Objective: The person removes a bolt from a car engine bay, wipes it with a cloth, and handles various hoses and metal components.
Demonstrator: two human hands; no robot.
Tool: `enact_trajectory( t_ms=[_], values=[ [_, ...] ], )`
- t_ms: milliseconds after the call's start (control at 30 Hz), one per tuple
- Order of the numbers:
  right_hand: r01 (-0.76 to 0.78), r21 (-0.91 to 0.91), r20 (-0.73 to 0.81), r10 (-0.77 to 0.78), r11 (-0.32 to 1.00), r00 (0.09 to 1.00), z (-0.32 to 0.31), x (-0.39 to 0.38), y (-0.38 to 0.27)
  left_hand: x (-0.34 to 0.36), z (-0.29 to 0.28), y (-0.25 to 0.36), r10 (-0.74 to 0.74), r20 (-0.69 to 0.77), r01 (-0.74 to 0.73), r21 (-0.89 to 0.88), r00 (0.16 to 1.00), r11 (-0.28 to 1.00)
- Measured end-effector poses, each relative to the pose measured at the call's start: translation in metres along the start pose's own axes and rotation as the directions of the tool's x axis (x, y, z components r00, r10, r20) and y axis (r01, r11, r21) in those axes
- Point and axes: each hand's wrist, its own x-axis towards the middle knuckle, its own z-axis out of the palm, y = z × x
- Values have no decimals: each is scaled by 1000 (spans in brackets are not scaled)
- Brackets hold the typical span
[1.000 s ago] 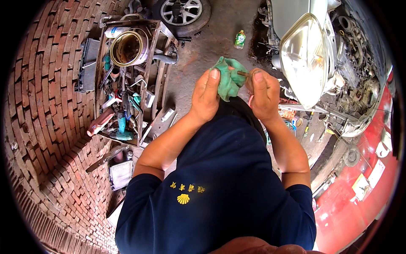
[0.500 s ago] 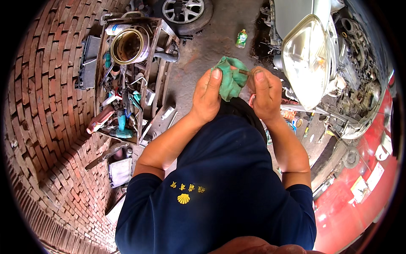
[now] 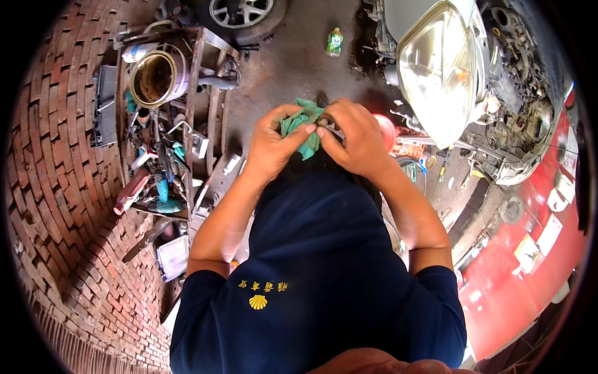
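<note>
In front of my waist, my left hand [image 3: 272, 140] is closed around a crumpled green cloth [image 3: 308, 118]. Its thumb presses the cloth from the near side. My right hand [image 3: 356, 138] is closed too, thumb and fingers pinched together against the cloth's right side. Between the fingertips of both hands shows a bit of a small, dark, dirty part [image 3: 326, 124]. Most of that part is hidden by fingers and cloth, so its kind cannot be made out. The two thumb tips nearly touch.
At left, a tool rack [image 3: 194, 68] by the brick wall holds an open paint bucket [image 3: 154, 78] and several tools. A wheel [image 3: 242, 14] and a green bottle [image 3: 334, 42] are on the floor ahead. At right stands a red car [image 3: 498, 274] with exposed engine bay and a headlight [image 3: 434, 75].
My right hand has moved left and turned over, its fingers now against the cloth. The cloth is more bunched, and the brown rod-like part seen between the hands is now mostly covered.
</note>
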Motion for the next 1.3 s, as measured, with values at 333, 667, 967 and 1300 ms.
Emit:
enact_trajectory(
  t_ms=[333, 667, 967, 1300],
  values=[
    [-442, 333, 517, 231, 833, 824, 110, -27, 134, 53, -47, -129, -251, -79, 261, 162, 965, 952],
    [-792, 554, 679, 412, 255, 607, 285, -9, 388, 201, -98, -352, -388, -368, 406, -32, 845, 913],
    [-780, 595, 107, 943, 193, 315, 341, -65, 816, 321, -115, -462, -291, -443, 342, 36, 848, 939],
    [-640, 680, -229, 933, 356, 276, 313, -102, 1051, 399, -175, -480, -84, -357, 88, -5, 930, 996]
  ],
)
